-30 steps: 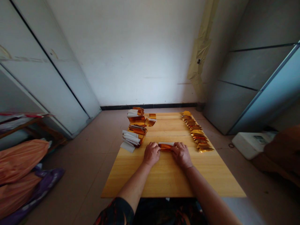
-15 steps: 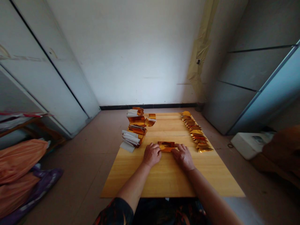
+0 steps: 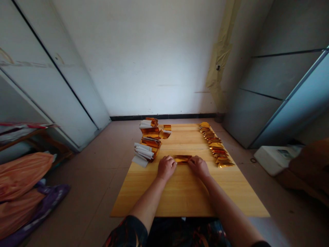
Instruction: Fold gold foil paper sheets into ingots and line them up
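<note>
Flat on the wooden board [image 3: 190,192] lies a sheet of shiny gold foil paper [image 3: 183,158], partly folded over along its length. My left hand [image 3: 166,167] grips its left end with curled fingers. At the opposite end my right hand [image 3: 199,166] pinches the paper, its fingertips pressed together. Loose curled gold sheets with white backs [image 3: 144,151] are heaped along the board's left side. Down the right side runs a row of folded gold paper pieces [image 3: 215,145], overlapping one another.
A white wall [image 3: 154,61] stands beyond the board. Grey cabinets [image 3: 64,79] are on the left, with orange cloth [image 3: 24,175] below them. To the right are a fridge-like grey cabinet [image 3: 267,79] and a white box [image 3: 271,159] on the floor.
The gold sheet has been folded narrower between my hands. My right hand's fingers have drawn together and shifted slightly; my left hand stays nearly in place.
</note>
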Action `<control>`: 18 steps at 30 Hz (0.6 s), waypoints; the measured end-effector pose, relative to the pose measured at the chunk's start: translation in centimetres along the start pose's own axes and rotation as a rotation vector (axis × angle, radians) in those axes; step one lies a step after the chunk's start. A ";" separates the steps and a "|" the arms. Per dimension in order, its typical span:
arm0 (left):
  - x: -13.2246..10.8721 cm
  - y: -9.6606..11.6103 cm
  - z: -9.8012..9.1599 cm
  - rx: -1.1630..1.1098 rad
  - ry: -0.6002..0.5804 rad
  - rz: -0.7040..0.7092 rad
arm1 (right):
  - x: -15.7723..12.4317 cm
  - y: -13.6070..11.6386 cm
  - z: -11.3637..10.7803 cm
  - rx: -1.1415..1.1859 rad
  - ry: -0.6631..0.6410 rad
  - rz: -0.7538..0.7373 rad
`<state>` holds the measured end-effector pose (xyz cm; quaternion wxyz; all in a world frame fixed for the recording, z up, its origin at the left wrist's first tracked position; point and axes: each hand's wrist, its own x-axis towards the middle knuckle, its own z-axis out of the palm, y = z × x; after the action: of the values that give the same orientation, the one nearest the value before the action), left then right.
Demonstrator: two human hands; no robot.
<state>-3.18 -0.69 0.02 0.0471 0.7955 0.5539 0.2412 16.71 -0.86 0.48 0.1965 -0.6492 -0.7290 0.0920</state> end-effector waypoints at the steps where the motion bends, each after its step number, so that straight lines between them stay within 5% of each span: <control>1: 0.2 0.0 0.1 -0.001 -0.006 -0.034 | 0.0 -0.2 0.2 -0.025 0.013 0.031; 6: 1.0 0.3 0.2 0.039 -0.079 -0.157 | 0.1 -0.7 0.3 -0.113 0.022 0.090; 18: 1.6 0.9 0.0 0.172 -0.171 -0.208 | 1.3 -1.3 -1.0 -0.096 -0.126 0.237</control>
<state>-1.99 0.42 0.85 0.0509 0.7525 0.6459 0.1181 15.80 0.06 2.14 0.1066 -0.7324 -0.6617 0.1202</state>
